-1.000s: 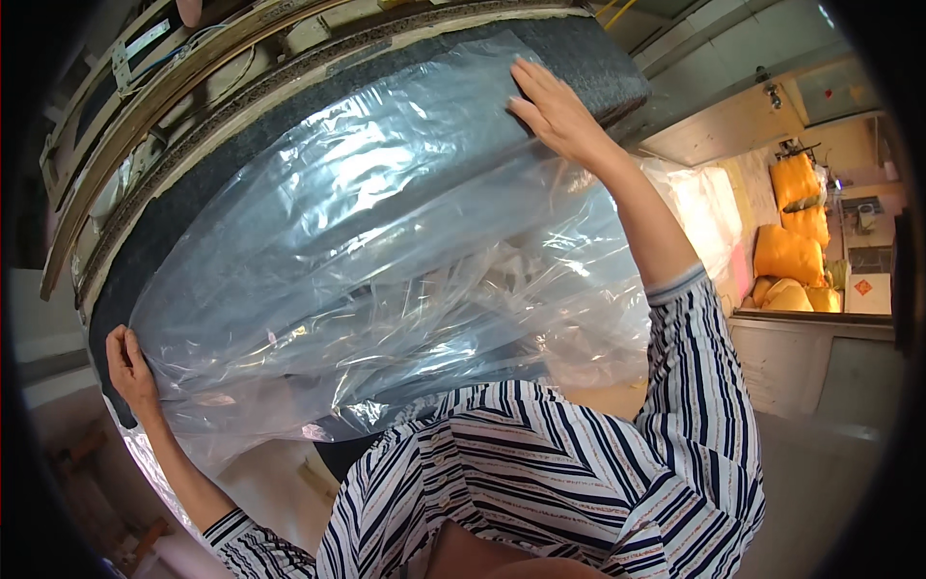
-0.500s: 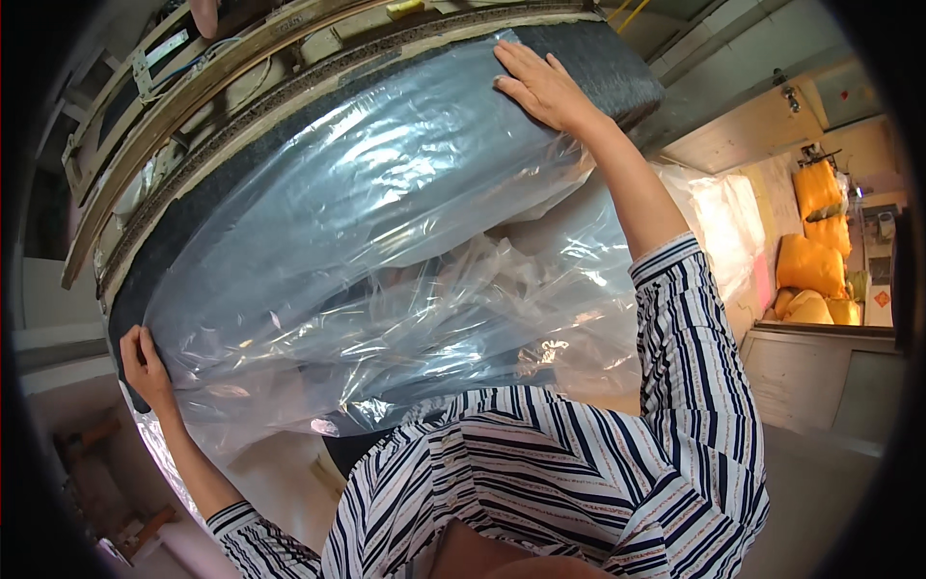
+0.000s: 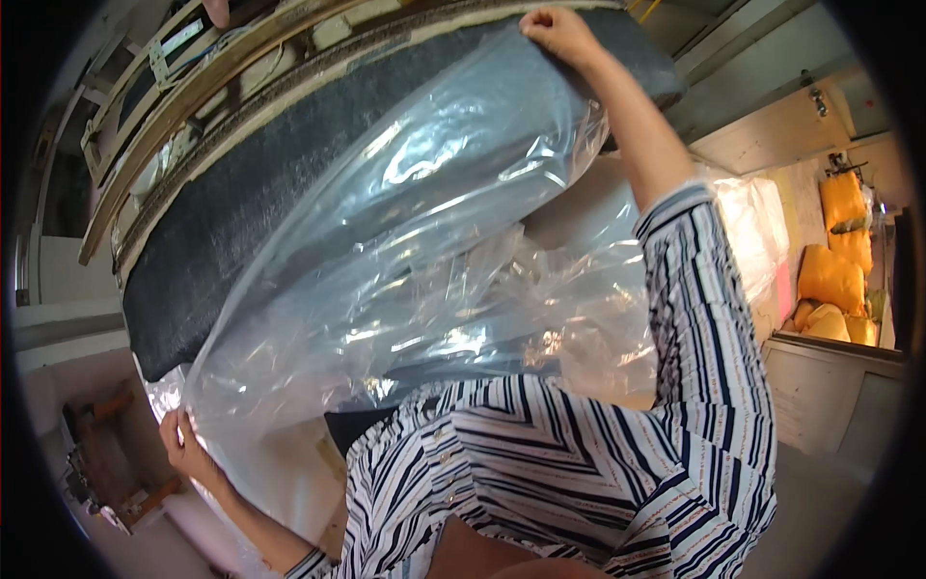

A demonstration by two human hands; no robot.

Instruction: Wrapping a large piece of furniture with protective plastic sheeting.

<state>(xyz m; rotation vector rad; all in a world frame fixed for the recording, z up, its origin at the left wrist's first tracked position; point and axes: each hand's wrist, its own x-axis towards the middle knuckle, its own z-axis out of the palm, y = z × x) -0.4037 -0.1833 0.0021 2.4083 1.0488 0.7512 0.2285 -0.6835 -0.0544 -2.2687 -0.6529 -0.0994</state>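
A large clear plastic sheet (image 3: pixel 434 154) slants across a dark, flat padded surface (image 3: pixel 241 183) and hangs in folds toward my body. My left hand (image 3: pixel 188 444) pinches the sheet's near-left corner, off the dark surface's left end. At the far right, my right hand (image 3: pixel 559 37) has its fingers closed on the sheet's upper edge. Between the two hands the edge runs as a taut diagonal. Beyond it, much of the dark surface lies uncovered. Further crumpled plastic (image 3: pixel 482 270) gathers in front of my striped shirt.
A long wooden rail (image 3: pixel 174 116) borders the far side, with a slatted frame behind it. Part of another person's finger or hand (image 3: pixel 217 12) shows at the top. Orange bundles (image 3: pixel 831 280) lie at the right, near a wooden panel (image 3: pixel 772 125). Brown parts (image 3: pixel 101 454) stand lower left.
My left hand has pulled the sheet's corner back toward me, baring the dark surface's left part. My right hand, flat before, has moved slightly up and right and closed on the sheet's edge.
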